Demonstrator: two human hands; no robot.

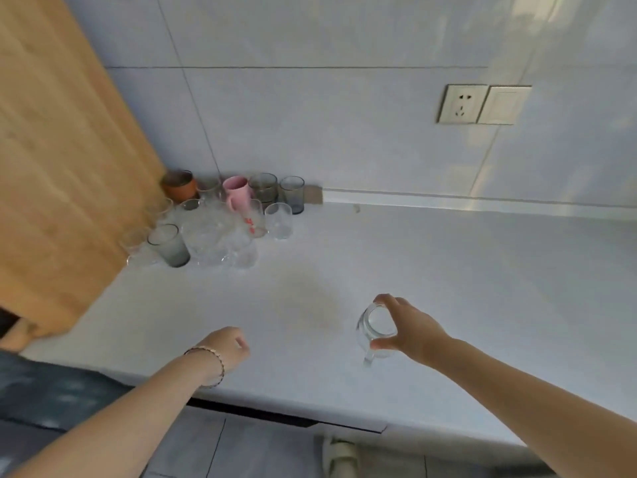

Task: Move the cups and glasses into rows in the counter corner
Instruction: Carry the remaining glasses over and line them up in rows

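My right hand [408,326] grips a clear glass mug [374,334] by its rim, near the counter's front edge on the right. My left hand [229,345] hovers over the front of the counter with its fingers curled and nothing in it. In the far left corner stands a cluster of cups and glasses: an orange cup [179,185], a pink mug [237,194], a frosted grey glass [169,244], two smoky glasses [263,186] [292,193], a clear tumbler [279,220] and several clear glasses [213,236] crowded together.
A wooden cabinet side [58,174] walls the corner on the left. The pale counter [431,270] runs right along a tiled wall with a socket and a switch [482,104]. A faint stain [306,305] marks the counter's middle. A slippered foot [341,458] shows on the floor below.
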